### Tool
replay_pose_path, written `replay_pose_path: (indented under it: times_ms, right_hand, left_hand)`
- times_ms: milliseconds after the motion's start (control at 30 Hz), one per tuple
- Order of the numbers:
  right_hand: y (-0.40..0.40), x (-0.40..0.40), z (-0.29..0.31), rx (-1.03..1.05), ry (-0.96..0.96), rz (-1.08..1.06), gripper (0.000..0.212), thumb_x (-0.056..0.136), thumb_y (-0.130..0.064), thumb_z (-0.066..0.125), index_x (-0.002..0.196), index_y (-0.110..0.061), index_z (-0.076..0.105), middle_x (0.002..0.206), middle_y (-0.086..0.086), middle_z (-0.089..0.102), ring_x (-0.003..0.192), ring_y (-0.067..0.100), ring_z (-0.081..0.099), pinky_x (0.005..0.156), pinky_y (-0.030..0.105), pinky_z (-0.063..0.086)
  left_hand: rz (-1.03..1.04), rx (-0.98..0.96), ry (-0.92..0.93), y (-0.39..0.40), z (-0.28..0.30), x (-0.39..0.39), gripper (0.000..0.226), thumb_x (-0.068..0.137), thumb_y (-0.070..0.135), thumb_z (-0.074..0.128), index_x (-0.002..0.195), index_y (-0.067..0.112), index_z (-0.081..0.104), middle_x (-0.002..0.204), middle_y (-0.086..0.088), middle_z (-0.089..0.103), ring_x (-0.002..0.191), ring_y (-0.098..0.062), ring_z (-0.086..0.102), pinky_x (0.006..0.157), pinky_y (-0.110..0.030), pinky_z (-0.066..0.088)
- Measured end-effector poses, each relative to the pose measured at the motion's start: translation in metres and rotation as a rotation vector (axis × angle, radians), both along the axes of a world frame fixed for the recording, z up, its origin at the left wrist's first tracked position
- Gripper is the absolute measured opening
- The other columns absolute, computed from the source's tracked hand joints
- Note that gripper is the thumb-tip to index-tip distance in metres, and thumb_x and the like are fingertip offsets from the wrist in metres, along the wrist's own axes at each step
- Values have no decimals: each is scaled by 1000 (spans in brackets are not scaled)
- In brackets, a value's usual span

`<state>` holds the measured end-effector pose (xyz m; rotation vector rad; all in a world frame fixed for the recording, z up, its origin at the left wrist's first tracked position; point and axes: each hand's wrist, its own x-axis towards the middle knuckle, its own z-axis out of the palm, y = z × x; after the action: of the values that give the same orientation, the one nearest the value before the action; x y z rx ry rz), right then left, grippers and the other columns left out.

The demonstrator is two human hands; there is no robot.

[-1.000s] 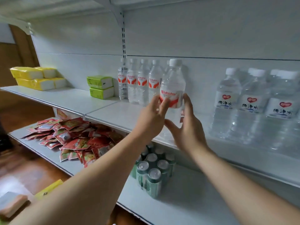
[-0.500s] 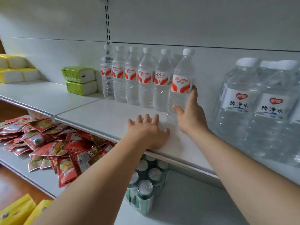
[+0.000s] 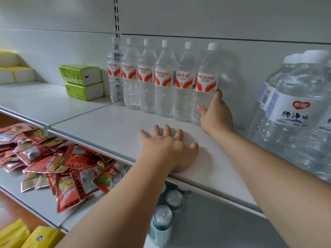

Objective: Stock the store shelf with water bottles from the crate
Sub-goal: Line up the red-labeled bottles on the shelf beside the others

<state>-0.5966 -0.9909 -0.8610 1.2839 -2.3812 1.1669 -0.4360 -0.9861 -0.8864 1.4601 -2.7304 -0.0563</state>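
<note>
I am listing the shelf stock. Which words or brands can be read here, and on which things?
"Wahaha": red labels of four small bottles, one gripped by the right hand.
"娃哈哈": two others in that row.
"纯净水": large bottle.
"白象": red sachets, uncertain.
Small print, tissue packs, cans: unreadable.

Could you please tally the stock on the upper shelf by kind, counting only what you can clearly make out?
Red-label bottles: 6, the last held by the right hand
Green packs: 2
Big bottles: at least 3, cut off at the frame edge
Yellow packs: partly out of view, uncounted
Total: at least 11
</note>
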Motion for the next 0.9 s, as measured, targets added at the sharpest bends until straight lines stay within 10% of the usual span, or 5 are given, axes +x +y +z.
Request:
replay_pose_path:
  times_ms: [200,400,567,900]
  right_hand:
    - [2,7,-5,69,19,-77,60,101,-35,52,146,-3,28,138,24,48,122,43,52,91,45,44]
    - [45,36,-2,56,210,-97,45,101,-36,50,133,-4,44,131,18,49,115,37,53,78,39,43]
    - [86,97,-5,-201,410,334,37,95,-35,60,118,-6,61,113,14,64,98,31,62,74,36,52]
    - [115,305,-87,-202,245,1003,30,91,-31,62,113,-10,63,103,9,62,94,30,61,81,43,52]
  left_hand:
    - [-5,-75,149,6,3,4,61,91,67,24,129,28,51,137,-4,51,133,-27,39,108,-58,25]
    - [102,-183,747,33,8,22,34,99,37,46,128,19,50,121,0,64,111,-22,56,85,-36,46]
    - [125,-33,1326,41,1,76,32,90,28,66,120,23,57,102,10,70,100,-2,65,89,-34,54]
    - [394,-92,971,103,-75,319,20,84,37,63,87,18,68,73,3,71,73,-14,68,70,-29,52]
